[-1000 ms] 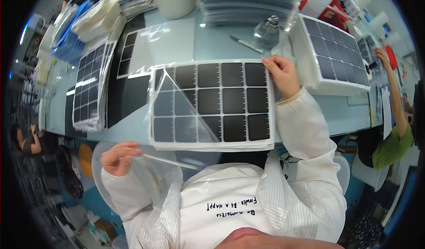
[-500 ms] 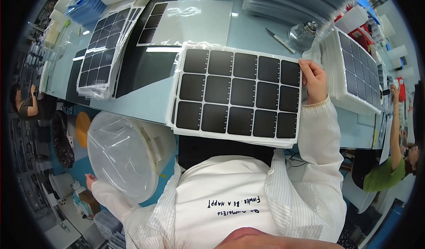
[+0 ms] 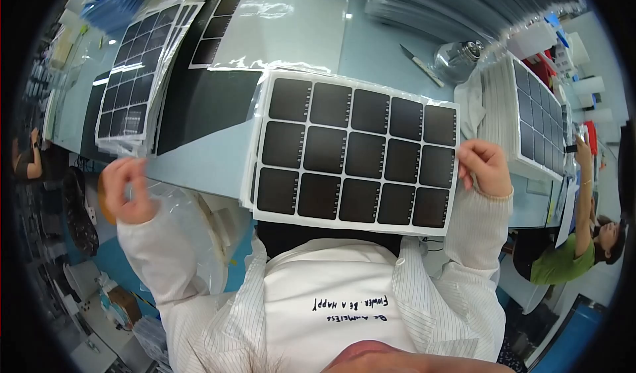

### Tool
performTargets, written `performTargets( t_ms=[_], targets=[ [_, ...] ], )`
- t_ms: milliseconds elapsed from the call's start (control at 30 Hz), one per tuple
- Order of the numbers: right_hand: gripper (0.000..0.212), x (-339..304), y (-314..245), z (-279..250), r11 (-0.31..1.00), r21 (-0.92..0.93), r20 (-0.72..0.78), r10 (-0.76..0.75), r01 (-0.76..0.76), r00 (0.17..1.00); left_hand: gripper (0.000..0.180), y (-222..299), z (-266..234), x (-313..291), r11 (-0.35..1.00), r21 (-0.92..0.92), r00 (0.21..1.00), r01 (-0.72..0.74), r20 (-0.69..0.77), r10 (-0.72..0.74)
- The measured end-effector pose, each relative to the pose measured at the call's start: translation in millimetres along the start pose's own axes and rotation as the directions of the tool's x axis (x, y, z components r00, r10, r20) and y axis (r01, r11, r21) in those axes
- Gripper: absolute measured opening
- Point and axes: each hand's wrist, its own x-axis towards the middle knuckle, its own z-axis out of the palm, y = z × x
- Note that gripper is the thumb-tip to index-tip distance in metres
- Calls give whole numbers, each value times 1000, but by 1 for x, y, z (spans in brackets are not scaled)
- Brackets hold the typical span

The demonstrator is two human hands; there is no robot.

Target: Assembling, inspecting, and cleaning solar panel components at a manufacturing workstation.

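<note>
A stack of white sheets [image 3: 358, 154], printed with rows of black rounded squares, lies before me and juts over the table's near edge. At its right edge is my right hand [image 3: 485, 167], fingers curled closed against the rim. Whether a sheet is pinched between them is hidden. My left hand [image 3: 127, 189] hovers off the table's near edge, above the round clear-topped bin, its fingers bent and smeared by motion. It is nearest a second stack of black-square sheets [image 3: 132, 75], which lies in clear film at the left.
Behind the main stack lies a translucent sheet [image 3: 278, 32]. A knife [image 3: 422, 65] rests beside a glass bottle [image 3: 458, 60]. A tall pile of black-square sheets [image 3: 538, 118] stands at right. The round bin [image 3: 192, 240] stands below the left table edge. A co-worker in green [image 3: 563, 260] sits at right.
My left hand has risen from beside the bin to above it. My right hand has slid from the stack's upper right corner down its right edge. The stack has shifted slightly toward me.
</note>
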Motion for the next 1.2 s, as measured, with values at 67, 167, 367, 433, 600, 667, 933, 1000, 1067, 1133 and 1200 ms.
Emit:
performTargets(
  t_ms=[67,167,367,433,600,667,933,1000,1067,1133,1200],
  targets=[
    [13,-13,-7,10,989,-104,45,112,-107,993,4,30,44,21,967,-223,963,-122,210,170],
    [14,-23,-14,23,989,-40,82,147,-144,986,3,59,79,35,949,-282,877,-139,410,250],
    [15,-21,-16,44,996,-94,18,-2,4,1000,17,53,97,39,900,-404,804,161,583,117],
    [15,-22,-16,45,996,-91,28,18,-15,999,18,50,92,40,885,-432,781,175,608,143],
    [16,-25,-13,40,993,-112,122,-15,29,992,23,52,79,33,767,-464,666,443,743,65],
    [18,-27,-15,37,996,-89,120,9,2,993,24,53,78,34,753,-478,648,452,756,90],
    [19,-39,-20,22,993,14,96,-115,115,989,26,62,75,29,588,-692,754,419,626,199],
    [20,-44,-20,19,990,28,95,-138,136,986,26,54,73,27,590,-662,719,461,669,189],
    [20,-47,-21,20,983,33,106,-181,178,978,25,56,76,26,563,-687,736,460,649,191],
    [21,-49,-21,21,983,18,102,-182,181,978,25,53,76,27,538,-696,726,476,656,207],
    [21,-49,-22,21,983,8,103,-183,184,978,25,47,74,27,546,-688,692,479,678,248]
  ],
)
